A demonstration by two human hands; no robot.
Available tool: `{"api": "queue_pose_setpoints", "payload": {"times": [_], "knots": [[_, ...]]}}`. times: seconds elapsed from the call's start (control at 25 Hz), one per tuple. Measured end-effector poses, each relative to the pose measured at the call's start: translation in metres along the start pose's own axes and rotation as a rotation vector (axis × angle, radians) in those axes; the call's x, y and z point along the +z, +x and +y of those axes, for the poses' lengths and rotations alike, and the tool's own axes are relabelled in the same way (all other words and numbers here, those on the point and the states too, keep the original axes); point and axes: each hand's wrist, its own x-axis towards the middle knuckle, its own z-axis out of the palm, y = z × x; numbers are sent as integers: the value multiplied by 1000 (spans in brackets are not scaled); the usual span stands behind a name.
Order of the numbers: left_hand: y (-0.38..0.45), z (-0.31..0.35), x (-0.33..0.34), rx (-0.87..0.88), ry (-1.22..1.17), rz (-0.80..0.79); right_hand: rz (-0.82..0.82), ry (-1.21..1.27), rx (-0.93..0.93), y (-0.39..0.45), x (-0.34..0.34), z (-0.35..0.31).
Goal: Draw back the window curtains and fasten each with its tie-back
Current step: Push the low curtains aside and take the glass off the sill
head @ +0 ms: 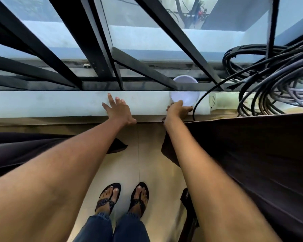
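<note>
Curtains partly cropped; right hand's grip unclear.

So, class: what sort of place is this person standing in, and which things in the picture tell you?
Probably a room at a barred window, perhaps in a home. Clues: black window bars over glass, a white sill, and dark curtains hanging either side above a tiled floor.

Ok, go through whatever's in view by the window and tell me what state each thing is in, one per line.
Left curtain: drawn aside, no tie-back visible.
Right curtain: drawn aside, hanging loose against the right arm.
Left hand: fingers spread, flat on the sill.
Right hand: gripping the rim of the white bowl.
White bowl: upright on the sill.
Black cables: coiled on the sill's right end.
</note>
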Motion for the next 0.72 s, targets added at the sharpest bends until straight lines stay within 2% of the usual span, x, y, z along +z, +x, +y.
{"api": "queue_pose_setpoints", "payload": {"times": [0.12, 0.28, 0.4, 0.48, 0.6, 0.72], "knots": [[-17, -6, 7, 39, -135, 86, -97, -52, -23, -50, -16, 35], [-83, -19, 22, 275, -696, 318, -175, -285, -97, -104, -57, 81], [-132, -34, 41, 319, -847, 360, -298, -453, -140, -132, -96, 109], [-162, -48, 54, 286, -899, 366, -347, -542, -187, -154, -123, 123], [-197, -64, 82, 253, -801, 351, -402, -601, -276, -186, -158, 134], [-238, -61, 116, 254, -717, 393, -361, -650, -403, -218, -209, 142]]}}
